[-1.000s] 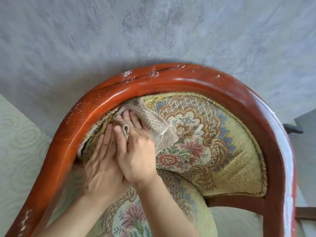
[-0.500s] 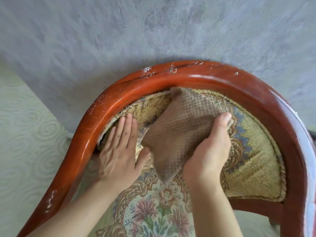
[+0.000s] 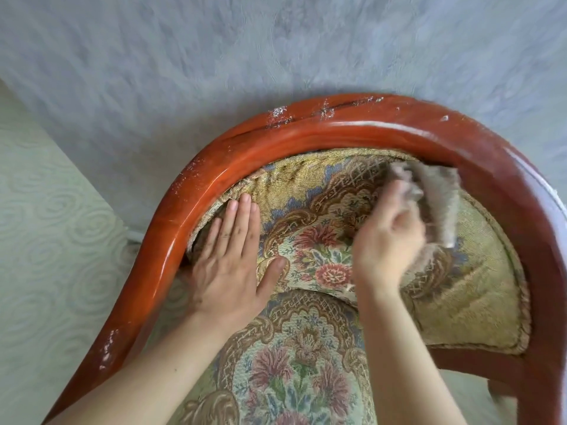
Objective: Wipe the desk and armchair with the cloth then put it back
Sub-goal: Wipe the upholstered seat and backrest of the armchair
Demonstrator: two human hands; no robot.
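The armchair has a curved red-brown wooden frame [image 3: 306, 133] and floral tapestry upholstery [image 3: 322, 250]. My left hand [image 3: 233, 262] lies flat with straight fingers on the left side of the backrest cushion. My right hand [image 3: 386, 237] grips a beige-brown woven cloth [image 3: 438, 204] and holds it against the upper right of the backrest, just under the wooden rim. Both the cloth and the right hand are blurred by motion. The desk is out of view.
A grey-blue textured wall [image 3: 276, 50] stands right behind the chair. Pale green patterned wall or floor [image 3: 46, 240] lies to the left. White chipped specks [image 3: 279, 113] dot the top of the wooden rim. The seat cushion [image 3: 294, 363] fills the lower middle.
My right hand has carried the cloth from the left of the backrest across to its upper right. My left hand has stayed flat on the left side.
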